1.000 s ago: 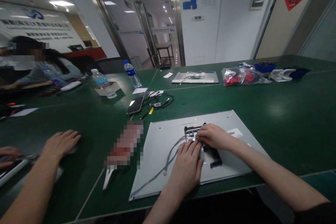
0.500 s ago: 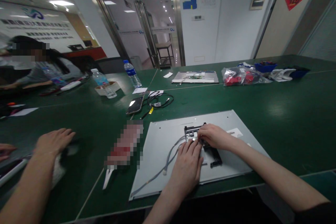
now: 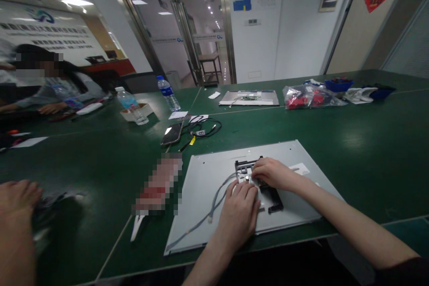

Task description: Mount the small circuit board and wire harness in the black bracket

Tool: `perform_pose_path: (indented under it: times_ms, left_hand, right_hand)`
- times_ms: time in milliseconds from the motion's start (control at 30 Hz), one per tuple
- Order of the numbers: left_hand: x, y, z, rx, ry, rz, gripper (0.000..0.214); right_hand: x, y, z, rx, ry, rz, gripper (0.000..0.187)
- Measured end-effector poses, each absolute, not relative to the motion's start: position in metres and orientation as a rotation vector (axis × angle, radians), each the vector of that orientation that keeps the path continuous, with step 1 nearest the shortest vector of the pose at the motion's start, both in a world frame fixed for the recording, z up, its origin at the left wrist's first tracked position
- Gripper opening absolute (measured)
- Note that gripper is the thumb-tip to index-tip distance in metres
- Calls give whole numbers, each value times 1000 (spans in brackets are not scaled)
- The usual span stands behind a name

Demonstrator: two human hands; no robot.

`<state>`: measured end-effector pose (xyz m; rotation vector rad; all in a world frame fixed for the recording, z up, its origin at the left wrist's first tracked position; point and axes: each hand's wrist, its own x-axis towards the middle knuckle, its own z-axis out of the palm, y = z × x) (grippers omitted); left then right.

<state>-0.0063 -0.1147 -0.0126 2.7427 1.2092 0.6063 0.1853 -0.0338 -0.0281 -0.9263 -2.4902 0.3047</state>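
A pale grey flat metal panel [image 3: 284,152] lies on the green table in front of me, with a black plastic bracket [image 3: 275,201] at its middle. My left hand [image 3: 239,208] rests over the near side of the bracket, fingers stretched forward and side by side. From the right, my right hand [image 3: 273,173] reaches in with bent, pinched fingertips at the bracket. A small light-coloured part [image 3: 246,178] shows between the two hands; whatever the right fingertips grip is hidden. Grey cables [image 3: 214,201] run from the bracket across the panel's left side.
Left of the panel lies a blurred-out reddish item [image 3: 159,183]. Beyond are a phone [image 3: 172,134], a black cable [image 3: 212,127] and bottles [image 3: 167,94]. Another panel [image 3: 250,98] and a plastic bag [image 3: 311,97] sit farther back. A co-worker's hand [image 3: 20,196] is at left.
My left hand's fingertips have shifted slightly back, baring more of the light part. My right hand is nearly still. At left, the co-worker's hand has moved left, away from the panel.
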Motion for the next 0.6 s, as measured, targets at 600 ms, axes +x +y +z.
perform_pose_path:
  times_ms: [600]
  left_hand:
    - [-7,-115,-11,2765,1182,621,17]
  right_hand:
    - [185,-37,-24,-968,-2473,347,26]
